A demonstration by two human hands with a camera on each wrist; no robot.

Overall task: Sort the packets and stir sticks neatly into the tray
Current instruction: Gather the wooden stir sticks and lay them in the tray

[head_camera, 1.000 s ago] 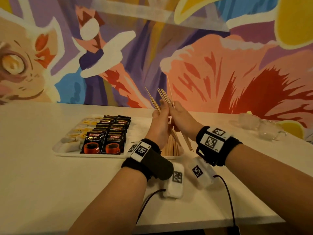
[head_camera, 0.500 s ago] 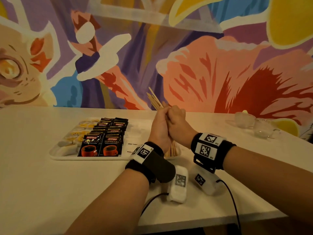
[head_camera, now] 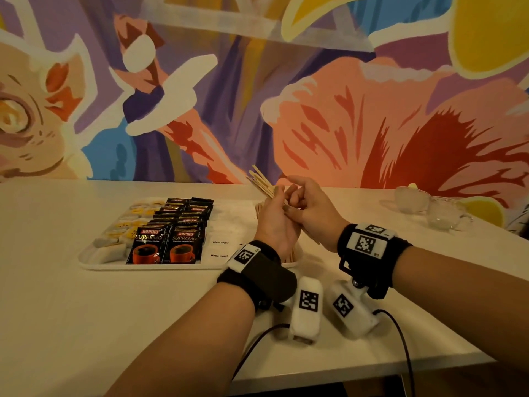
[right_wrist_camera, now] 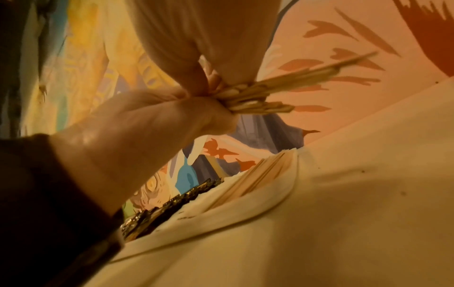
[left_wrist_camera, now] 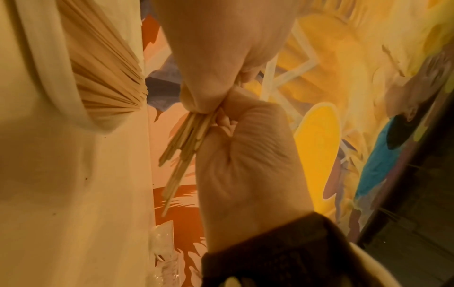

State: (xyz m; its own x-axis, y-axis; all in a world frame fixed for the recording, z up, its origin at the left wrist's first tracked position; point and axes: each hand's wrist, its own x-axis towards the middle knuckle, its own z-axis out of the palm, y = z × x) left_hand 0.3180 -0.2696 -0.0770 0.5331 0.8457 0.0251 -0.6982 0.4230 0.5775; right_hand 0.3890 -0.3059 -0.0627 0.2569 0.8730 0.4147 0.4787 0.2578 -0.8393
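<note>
Both hands meet above the right end of the white tray (head_camera: pixel 94 260). My left hand (head_camera: pixel 275 203) grips a bundle of wooden stir sticks (head_camera: pixel 259 181) whose tops lean up and to the left. My right hand (head_camera: pixel 297 203) pinches the same bundle from the right; the right wrist view shows the stir sticks (right_wrist_camera: pixel 282 87) fanning out past the fingers. More sticks (left_wrist_camera: pixel 103 77) lie in the tray's right compartment under the hands. Black coffee packets (head_camera: pixel 169 247), white sugar packets (head_camera: pixel 221 249) and yellow packets (head_camera: pixel 128 232) fill the other rows.
Two clear glass cups (head_camera: pixel 409 199) stand at the back right of the white table (head_camera: pixel 86 325). A painted mural wall (head_camera: pixel 343 96) rises directly behind the table. The table's front edge (head_camera: pixel 372 376) runs just below my forearms.
The sticks were fanned out and upright; now they are gathered into a tighter bundle leaning left. Both hands have dropped a little toward the tray.
</note>
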